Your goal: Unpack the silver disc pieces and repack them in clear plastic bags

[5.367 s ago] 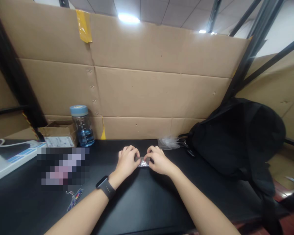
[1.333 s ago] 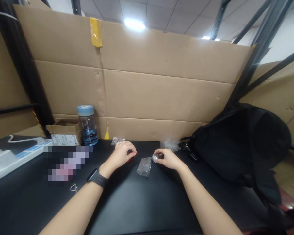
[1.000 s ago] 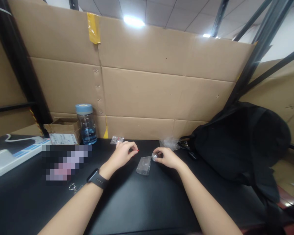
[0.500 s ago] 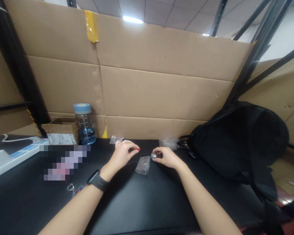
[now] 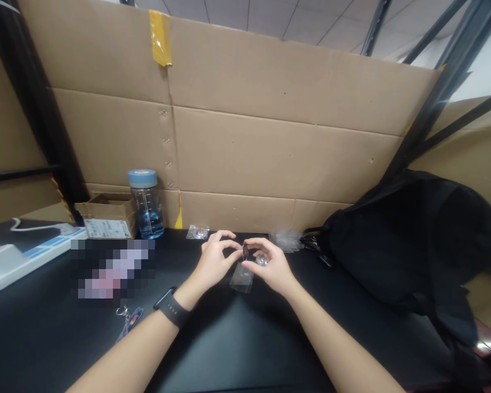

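My right hand [image 5: 273, 263] pinches a thin, dark round disc [image 5: 245, 251] on edge between thumb and fingers, just above the table. Beside the disc, the thumb and forefinger of my left hand [image 5: 217, 257] are closed in a pinch, their tips meeting at or very near its left edge. What sits between those left fingertips is too small to make out. A shiny silver round piece [image 5: 262, 261] shows on the table beneath my right fingers. Partly under the hands lies a small clear plastic bag [image 5: 241, 280].
Behind my left hand is a clear packet [image 5: 197, 232] with a bit of red. More clear bags [image 5: 286, 240] lie near a black backpack [image 5: 409, 245]. To the left are a water bottle [image 5: 149, 210], a cardboard box [image 5: 108, 215], a power strip [image 5: 45, 256] and a keychain [image 5: 131, 322].
My hands have come together. My right hand has left the silver round piece on the table and holds the dark disc. The small red thing in my left fingertips no longer shows.
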The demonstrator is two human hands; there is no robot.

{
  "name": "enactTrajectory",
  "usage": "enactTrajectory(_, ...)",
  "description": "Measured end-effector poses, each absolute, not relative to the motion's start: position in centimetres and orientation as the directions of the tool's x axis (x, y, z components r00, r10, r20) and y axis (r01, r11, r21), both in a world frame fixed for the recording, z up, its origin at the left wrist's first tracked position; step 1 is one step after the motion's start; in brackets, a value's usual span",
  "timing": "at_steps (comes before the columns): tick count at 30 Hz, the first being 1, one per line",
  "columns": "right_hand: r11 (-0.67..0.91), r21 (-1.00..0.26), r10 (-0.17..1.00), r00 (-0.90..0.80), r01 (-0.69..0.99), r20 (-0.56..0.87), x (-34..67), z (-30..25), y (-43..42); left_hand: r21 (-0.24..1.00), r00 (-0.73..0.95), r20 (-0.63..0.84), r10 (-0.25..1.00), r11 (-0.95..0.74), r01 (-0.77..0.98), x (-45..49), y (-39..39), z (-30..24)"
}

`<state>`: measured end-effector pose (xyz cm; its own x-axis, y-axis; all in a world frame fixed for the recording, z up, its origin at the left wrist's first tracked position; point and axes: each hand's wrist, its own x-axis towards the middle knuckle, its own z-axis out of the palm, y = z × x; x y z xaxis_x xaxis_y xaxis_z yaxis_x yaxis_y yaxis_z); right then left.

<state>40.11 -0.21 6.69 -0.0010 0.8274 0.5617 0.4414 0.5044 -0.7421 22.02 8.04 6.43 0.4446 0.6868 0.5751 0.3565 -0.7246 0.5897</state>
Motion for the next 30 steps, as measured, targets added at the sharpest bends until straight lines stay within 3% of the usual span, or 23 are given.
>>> enactTrajectory(11, 0.473, -0.739, 0.826, 0.049, 0.48, 0.561, 39.7, 7.0, -0.6, 0.589, 0.435, 0.617, 0.656, -0.751, 0.298, 22.2, 7.2, 6.7)
enactTrajectory(21, 0.416, -0.779, 0.866, 0.056, 0.47, 0.497, 39.9, 6.8, -0.3, 0.403, 0.368, 0.722, 0.587, -0.788, 0.467, 22.4, 5.5, 7.4)
enactTrajectory(30, 0.477, -0.672, 0.835, -0.054, 0.567, 0.548, 40.1, 6.7, -0.2, 0.343, 0.417, 0.713, 0.564, -0.799, 0.494, 22.4, 5.4, 7.4)
